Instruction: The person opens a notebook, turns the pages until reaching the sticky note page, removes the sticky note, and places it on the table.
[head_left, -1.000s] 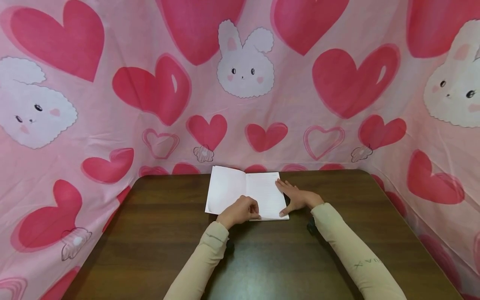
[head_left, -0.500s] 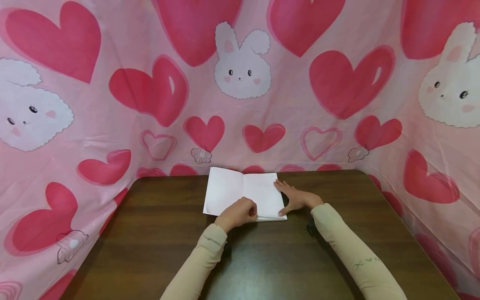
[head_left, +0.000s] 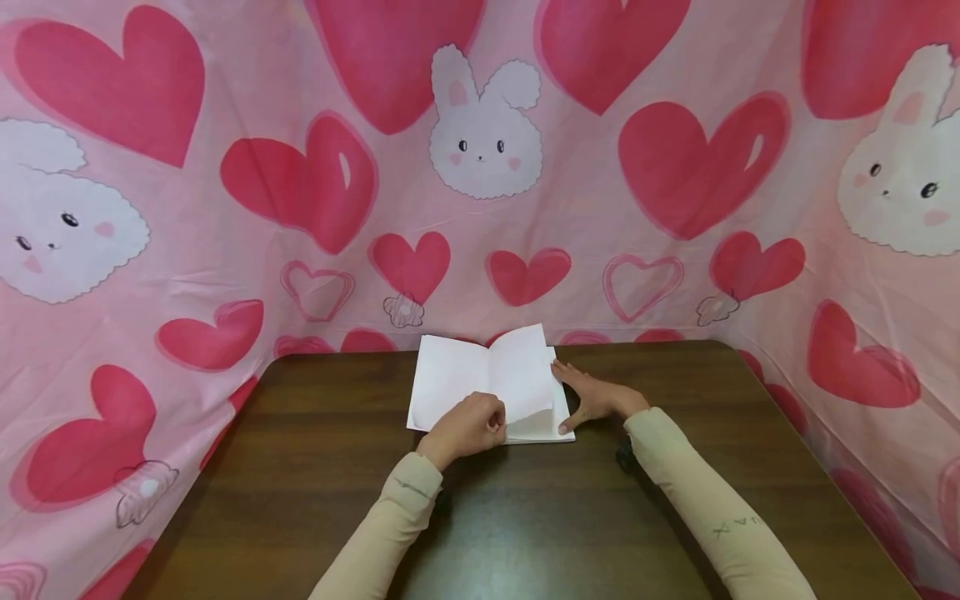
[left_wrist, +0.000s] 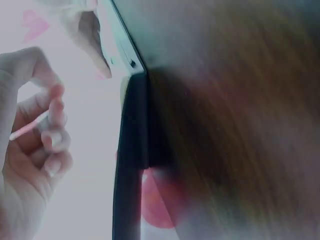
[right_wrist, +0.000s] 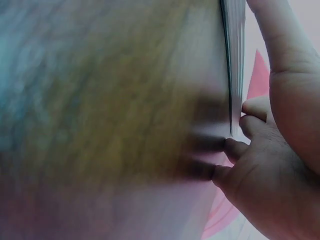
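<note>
An open notebook (head_left: 448,377) with white pages lies near the table's far edge in the head view. One right-hand page (head_left: 521,367) stands raised off the stack, its lower edge curving up from the sheets below. My left hand (head_left: 465,427), at the notebook's lower edge near the spine, pinches the lower part of that page with curled fingers. In the left wrist view the left hand (left_wrist: 35,135) has thumb and fingertips together. My right hand (head_left: 596,397) rests with spread fingers on the notebook's right edge. The right wrist view shows the notebook's layered page edges (right_wrist: 237,60) beside the fingers.
The dark wooden table (head_left: 510,517) stretches around the notebook on all sides. Behind it and at both sides hangs a pink cloth (head_left: 585,208) printed with hearts and rabbits. A dark strap (left_wrist: 131,150) crosses the left wrist view.
The right-hand page has risen from lying flat to standing up off the stack. My left hand has shifted slightly left; the right hand has stayed at the notebook's edge.
</note>
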